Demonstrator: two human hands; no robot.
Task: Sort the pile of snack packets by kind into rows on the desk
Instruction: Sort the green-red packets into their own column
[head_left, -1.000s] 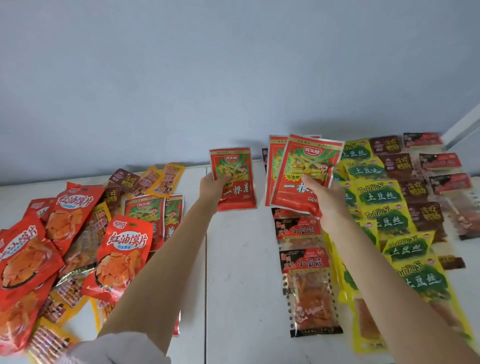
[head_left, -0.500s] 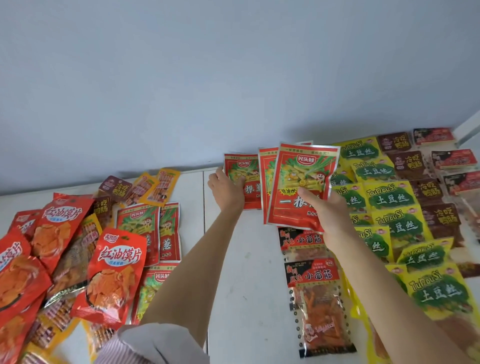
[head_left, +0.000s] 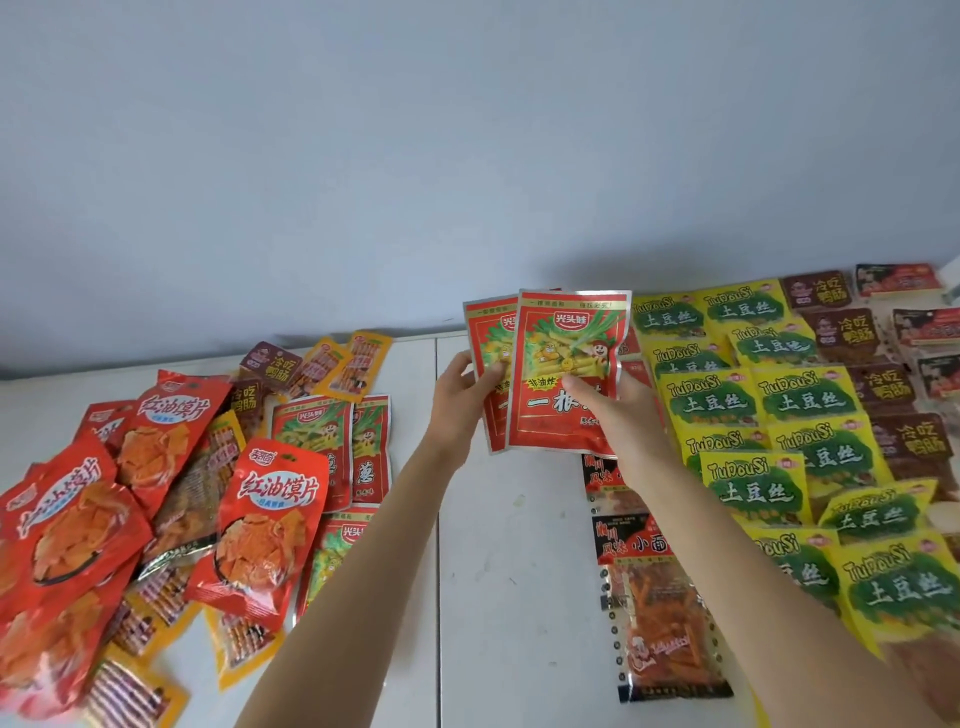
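The red scallion-stick packets (head_left: 563, 374), fanned at twelve o'clock above the desk (head_left: 509, 571), are pinched between our left hand (head_left: 460, 402) and right hand (head_left: 621, 415), and we judge the loose overlap could slip and scatter onto the sorted yellow potato-shred packets (head_left: 800, 400) at three o'clock.

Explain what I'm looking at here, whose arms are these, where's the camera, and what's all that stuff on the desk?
There is no machine: these are a person's two bare arms, filmed by one wide-angle camera worn on their head, looking forward and down. The left hand and the right hand together hold a few red and green packets above the white desk. On the left lies an unsorted pile of mixed snacks, many of them red. On the right, sorted rows have formed: yellow and green packets, dark brown packets behind them, and black-topped packets nearer the middle.
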